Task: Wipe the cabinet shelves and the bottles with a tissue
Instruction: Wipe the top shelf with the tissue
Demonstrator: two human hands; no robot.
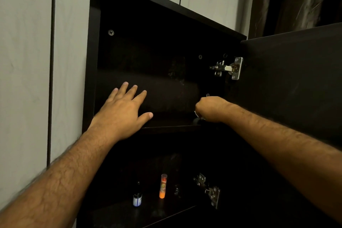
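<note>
Head view: small dark bottle, white-and-blue label, its writing illegible.

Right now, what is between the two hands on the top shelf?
Head view: only bare dark shelf lies between the open left hand and the curled right hand.

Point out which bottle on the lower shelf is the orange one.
The tall slim orange bottle, standing upright to the right of the short dark bottle with its white label.
</note>
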